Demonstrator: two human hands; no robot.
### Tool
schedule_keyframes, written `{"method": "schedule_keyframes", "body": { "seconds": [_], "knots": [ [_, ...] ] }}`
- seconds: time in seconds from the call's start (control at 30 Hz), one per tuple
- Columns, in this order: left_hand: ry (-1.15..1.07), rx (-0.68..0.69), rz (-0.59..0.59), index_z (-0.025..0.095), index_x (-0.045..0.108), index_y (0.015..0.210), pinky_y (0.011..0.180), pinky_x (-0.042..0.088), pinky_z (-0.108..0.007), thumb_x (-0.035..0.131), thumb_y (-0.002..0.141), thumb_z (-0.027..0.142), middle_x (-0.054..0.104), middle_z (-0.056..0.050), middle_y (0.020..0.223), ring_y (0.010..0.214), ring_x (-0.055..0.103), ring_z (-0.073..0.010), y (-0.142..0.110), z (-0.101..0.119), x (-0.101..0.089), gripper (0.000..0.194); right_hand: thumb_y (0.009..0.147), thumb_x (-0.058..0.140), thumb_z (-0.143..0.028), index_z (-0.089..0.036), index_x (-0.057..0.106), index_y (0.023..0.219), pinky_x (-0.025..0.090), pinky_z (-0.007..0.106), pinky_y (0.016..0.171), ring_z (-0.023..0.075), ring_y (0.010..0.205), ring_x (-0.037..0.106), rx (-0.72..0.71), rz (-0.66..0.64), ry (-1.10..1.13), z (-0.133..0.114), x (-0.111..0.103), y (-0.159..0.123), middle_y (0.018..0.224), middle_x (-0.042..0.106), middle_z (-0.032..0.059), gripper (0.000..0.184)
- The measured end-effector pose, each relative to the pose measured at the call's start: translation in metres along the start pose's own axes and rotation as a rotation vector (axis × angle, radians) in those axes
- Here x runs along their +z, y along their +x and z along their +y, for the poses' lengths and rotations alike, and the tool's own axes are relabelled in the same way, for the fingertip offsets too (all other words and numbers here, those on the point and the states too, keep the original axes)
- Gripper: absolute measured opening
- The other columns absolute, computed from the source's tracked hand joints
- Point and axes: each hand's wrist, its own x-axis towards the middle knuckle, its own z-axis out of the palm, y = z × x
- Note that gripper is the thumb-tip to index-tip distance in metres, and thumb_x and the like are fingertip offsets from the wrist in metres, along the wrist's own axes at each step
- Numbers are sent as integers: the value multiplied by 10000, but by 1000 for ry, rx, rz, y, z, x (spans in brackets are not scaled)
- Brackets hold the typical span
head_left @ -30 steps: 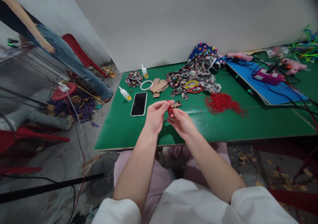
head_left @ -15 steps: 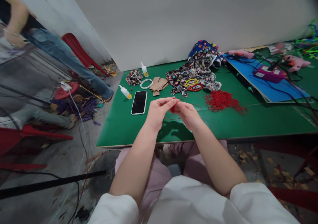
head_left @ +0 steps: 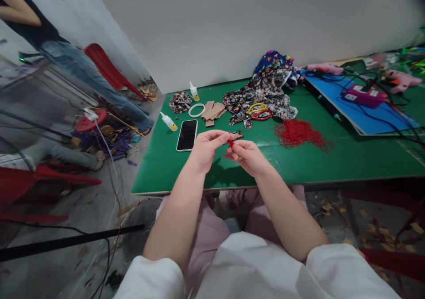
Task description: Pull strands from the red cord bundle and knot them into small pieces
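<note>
My left hand (head_left: 210, 147) and my right hand (head_left: 248, 155) meet over the front of the green table, both closed in a pinch. Between their fingertips is a small bunch of red string (head_left: 230, 143). A scrap of dark patterned cloth (head_left: 238, 134) shows just beyond the left fingertips; whether it is held or lies on the table I cannot tell. To the right of my hands lies a tangled heap of red string (head_left: 300, 134). Scissors with one yellow and one red handle (head_left: 260, 112) rest on floral fabric (head_left: 265, 91) behind them.
Left of my hands lie a phone (head_left: 187, 135), a white ring (head_left: 197, 110), cardboard strips (head_left: 213, 112) and two glue bottles (head_left: 169, 122). On the right, a blue board (head_left: 361, 117) bears a purple box (head_left: 364, 96) with cables. A person in jeans (head_left: 76, 69) stands at the left.
My fingertips have drawn slightly apart, and the right hand has dropped a little toward me. The dark cloth scrap now shows beyond the left fingers. The standing person's arm has risen.
</note>
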Motion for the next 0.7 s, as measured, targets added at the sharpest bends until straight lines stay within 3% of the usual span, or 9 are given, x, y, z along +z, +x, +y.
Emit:
{"method": "schedule_keyframes", "body": {
  "seconds": [0.3, 0.5, 0.7],
  "knots": [
    [-178, -72, -42, 156, 680, 680, 356, 413, -211, 774, 624, 372, 693, -26, 642, 440, 564, -106, -7, -13, 4, 241, 647, 752, -423, -167, 688, 706, 456, 238, 635, 79, 521, 539, 37, -14, 63, 6, 0, -4, 520, 598, -35, 270],
    [-196, -114, -19, 157, 700, 757, 319, 399, -196, 777, 613, 356, 729, -51, 796, 474, 596, -112, -11, -18, 7, 258, 675, 734, -429, -173, 649, 669, 470, 245, 638, 64, 460, 465, 38, -66, 174, 14, 0, -7, 445, 500, -73, 270],
    [-158, -115, -5, 147, 720, 728, 301, 388, -195, 796, 578, 316, 731, -61, 771, 472, 604, -127, -14, -16, 9, 238, 673, 738, -423, -180, 636, 639, 466, 246, 632, 71, 468, 459, 24, -84, 201, 18, -1, -10, 444, 481, -74, 266]
  ]
}}
